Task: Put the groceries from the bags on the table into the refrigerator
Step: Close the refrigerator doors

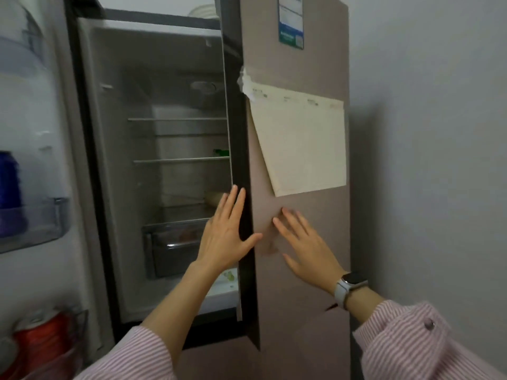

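The refrigerator [164,105] stands open in front of me, its dim inside showing wire shelves and a clear drawer [172,248] low down. A small green item [221,152] lies on a middle shelf. The pinkish right door [301,64] is in front of me, dark edge toward me. My left hand [225,234] lies flat with spread fingers on that dark edge. My right hand [307,248], a watch on its wrist, presses flat on the door's front. Neither hand holds anything. No bags or table are in view.
The left door [33,226] swings out at the far left; its bins hold a blue can [9,179] and a red-topped container [41,333]. A cream paper [304,149] is taped to the right door. A grey wall [439,133] stands close on the right.
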{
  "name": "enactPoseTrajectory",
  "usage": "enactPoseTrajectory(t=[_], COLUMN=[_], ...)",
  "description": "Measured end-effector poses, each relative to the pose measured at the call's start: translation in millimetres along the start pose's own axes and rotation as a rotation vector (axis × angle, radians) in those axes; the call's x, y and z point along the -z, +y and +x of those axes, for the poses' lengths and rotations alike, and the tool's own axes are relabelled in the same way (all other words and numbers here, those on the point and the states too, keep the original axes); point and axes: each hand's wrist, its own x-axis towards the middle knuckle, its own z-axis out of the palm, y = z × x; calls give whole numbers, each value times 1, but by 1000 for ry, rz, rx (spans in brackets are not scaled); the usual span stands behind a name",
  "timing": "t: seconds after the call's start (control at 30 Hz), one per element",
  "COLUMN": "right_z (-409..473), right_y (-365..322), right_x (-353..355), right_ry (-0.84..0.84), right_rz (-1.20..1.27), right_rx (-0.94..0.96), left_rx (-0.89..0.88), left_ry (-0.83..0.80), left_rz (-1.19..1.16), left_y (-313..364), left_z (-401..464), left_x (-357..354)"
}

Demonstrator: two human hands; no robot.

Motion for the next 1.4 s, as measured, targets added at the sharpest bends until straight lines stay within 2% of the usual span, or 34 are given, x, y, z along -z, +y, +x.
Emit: enactPoseTrajectory(t=[0.07, 0.2, 0.4, 0.5, 0.63, 0.7, 0.8, 0.9, 1.0, 1.1, 1.2, 1.4], right_z=[18, 47, 51, 46, 33, 33, 46, 75, 110, 128, 129, 128], right_y=[-1, -7, -10, -20, -54, -84, -140, -207, -276, -320, -328, -305], right_x=[-12, -37, -57, -56, -58, -61, -60, -44, -22, -4, -2, 0], right_ry=[-106, -165, -2, 88, 255, 254, 243, 330, 450, 510, 511, 472], right_rz=[-46, -48, -21, 148, 393, 534, 680, 749, 687, 590, 619, 718], right_rx=[-27, -65, -91, -89, 49, 132, 251, 401, 522, 424, 394, 443], left_rx=[66, 162, 155, 177, 113, 113, 118, 88, 92, 196, 291, 594], left_ry=[-62, -76, -77, 1, 238, 328, 366, 453, 557, 577, 574, 636], left_rz=[13, -25, 30, 107, 248, 326, 447, 560, 692, 794, 828, 596], left_y=[-20, -41, -50, -44, -52, -62, -75, -84, -91, -99, -107, -104], left_z=[7, 28, 32, 12, -40, -73, -117, -151, -171, -183, -193, -196], left_x=[-11, -29, -33, -26, 9, 38, 89, 143, 190, 225, 244, 235])
